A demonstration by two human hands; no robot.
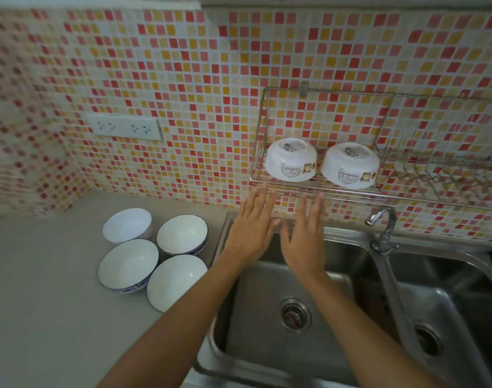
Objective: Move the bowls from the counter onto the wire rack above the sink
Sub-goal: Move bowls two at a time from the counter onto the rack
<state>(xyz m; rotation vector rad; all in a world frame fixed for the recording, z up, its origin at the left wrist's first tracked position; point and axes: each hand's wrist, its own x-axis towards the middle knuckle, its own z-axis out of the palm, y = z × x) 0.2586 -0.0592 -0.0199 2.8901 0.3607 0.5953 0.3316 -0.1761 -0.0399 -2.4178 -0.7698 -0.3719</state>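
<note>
The double stainless-steel sink (267, 345) fills the lower right of the frame, and I have both arms stretched over its left basin. Above it, right of centre, the chrome wire rack (317, 191) hangs on the mosaic wall, with two upturned white plastic bowls with cartoon prints (291, 161) sitting side by side at its left end. At lower left, four upright white ceramic bowls with blue rims (128, 264) cluster on the pale grey counter (43, 303), close together.

My left hand (250, 236) and right hand (303, 242) hover just under the rack's front rail, fingers spread and straight, holding nothing.

I judge the next bowl is due. I would swing left, take the nearest bowl by its rim and base with both hands, turn it over, and set it to the right of the seated pair, rim flat on the wires.
</note>
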